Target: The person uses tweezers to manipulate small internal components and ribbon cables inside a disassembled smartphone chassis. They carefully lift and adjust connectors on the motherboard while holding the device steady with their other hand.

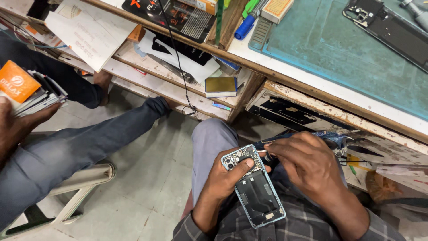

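Observation:
An opened smartphone with a light blue frame and exposed circuit board lies in my left hand, held over my lap, thumb across its upper half. My right hand grips a thin metal tool, tweezers or a small screwdriver, whose tip touches the board near the camera module at the phone's top.
A workbench with a teal mat carries another opened phone at top right. Shelves below hold papers, boxes and a gold card. At left another person sits, their hand holding a stack of packets, leg stretched across the floor.

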